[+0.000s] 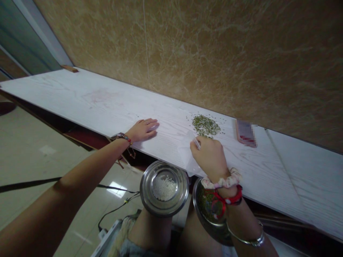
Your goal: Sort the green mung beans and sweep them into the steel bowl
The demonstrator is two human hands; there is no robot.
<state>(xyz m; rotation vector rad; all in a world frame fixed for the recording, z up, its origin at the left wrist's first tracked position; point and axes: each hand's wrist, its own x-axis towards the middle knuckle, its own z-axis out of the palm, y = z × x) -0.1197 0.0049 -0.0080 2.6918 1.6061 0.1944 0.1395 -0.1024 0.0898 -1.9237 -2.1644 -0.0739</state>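
At a white tabletop (160, 141), the right hand (209, 155) is closed around a clear, straw-like strip (197, 143) just in front of a heap of green mung beans (205, 125), over a translucent plastic sheet (185, 151). The left hand (143, 130) lies empty to the heap's left, fingers spread. A smartphone (245, 134) rests to the heap's right.

The step in hand appears to be close work at the heap's near edge; the next move likely calls for a light grip and little sideways push, as loose beans ring the heap.

Nearer the wearer than the heap, a steel bowl (146, 191) holds white grains (164, 187); the right forearm partly hides a second bowl (214, 230) and its green-and-red contents. Whether strip and sheet are joined is unclear; the phone's screen is pixelated.
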